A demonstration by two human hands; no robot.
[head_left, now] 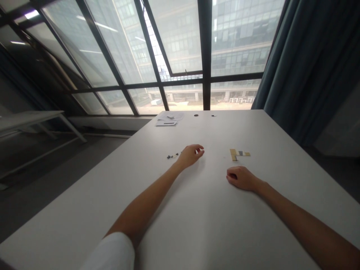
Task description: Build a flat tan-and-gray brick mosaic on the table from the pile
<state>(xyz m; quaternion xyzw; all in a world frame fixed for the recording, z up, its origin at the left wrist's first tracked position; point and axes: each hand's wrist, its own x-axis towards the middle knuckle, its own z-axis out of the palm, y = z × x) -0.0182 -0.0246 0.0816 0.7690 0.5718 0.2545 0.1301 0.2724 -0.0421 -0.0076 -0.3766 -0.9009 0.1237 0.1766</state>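
My left hand [191, 155] is over the middle of the white table [180, 210], thumb and fingertips drawn close in a pinch. Something tiny and pale may be at the fingertips; it is too small to name. Just left of that hand lie several small dark and pale pieces [172, 156], partly hidden behind it. My right hand [240, 178] rests on the table with its fingers curled in, and nothing shows in them. Beyond it lies a flat L-shaped arrangement of yellow, grey and white pieces [233, 154], apart from the hand.
Papers [169, 119] with a small white object on them lie at the table's far left corner. Two small dark round things [196, 115] are near the far edge. Windows stand behind, a blue curtain [303, 75] hangs right, and another table [30, 120] stands left.
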